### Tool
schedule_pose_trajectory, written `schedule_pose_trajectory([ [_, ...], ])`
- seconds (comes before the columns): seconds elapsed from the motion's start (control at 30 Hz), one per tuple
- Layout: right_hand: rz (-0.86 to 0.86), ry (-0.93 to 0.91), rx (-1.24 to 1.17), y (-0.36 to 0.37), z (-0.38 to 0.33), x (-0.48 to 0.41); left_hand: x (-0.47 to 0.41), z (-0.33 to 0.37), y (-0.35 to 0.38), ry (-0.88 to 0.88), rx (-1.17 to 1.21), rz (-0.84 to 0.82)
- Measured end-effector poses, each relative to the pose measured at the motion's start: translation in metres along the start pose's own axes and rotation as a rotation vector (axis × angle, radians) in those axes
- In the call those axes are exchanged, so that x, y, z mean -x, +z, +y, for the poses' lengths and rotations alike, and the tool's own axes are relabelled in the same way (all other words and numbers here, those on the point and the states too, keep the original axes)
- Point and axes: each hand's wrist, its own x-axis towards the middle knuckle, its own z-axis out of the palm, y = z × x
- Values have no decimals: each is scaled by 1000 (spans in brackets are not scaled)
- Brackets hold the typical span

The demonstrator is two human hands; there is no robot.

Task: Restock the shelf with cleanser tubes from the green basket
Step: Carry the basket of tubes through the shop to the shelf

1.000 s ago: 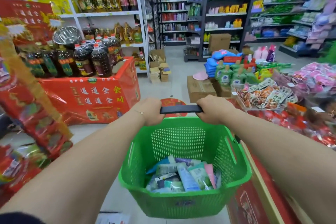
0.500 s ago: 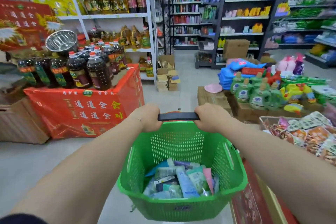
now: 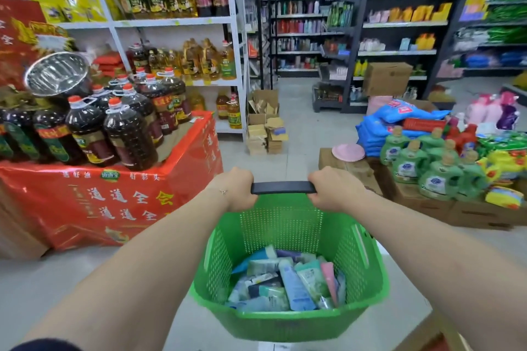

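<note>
Shop floor lay open ahead of the basket, between a red stand on its left, printed with white and yellow Chinese characters, and green jugs on its right. The left hand and right hand curled round its handle. Tubes lay piled inside it, labels too blurred to read.

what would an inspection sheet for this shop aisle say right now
surface: grey floor
job's things: green basket holds a heap of cleanser tubes
clutter: cardboard boxes stacked on the floor beside the white shelf
grippers: left hand and right hand both grip the black handle
cables: nothing seen
surroundings: oil bottles on a red stand left; green detergent jugs right; dark shelves ahead
</note>
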Motion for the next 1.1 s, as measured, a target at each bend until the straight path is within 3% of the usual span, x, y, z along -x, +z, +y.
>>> schedule_pose_trajectory([
  [0.43, -44, 91, -65, 16, 97, -265, -292, -74, -30, 82, -33, -30],
  [1.1, -84, 47, -51, 41, 312, -684, -743, -133, -60, 74, -27, -76],
])
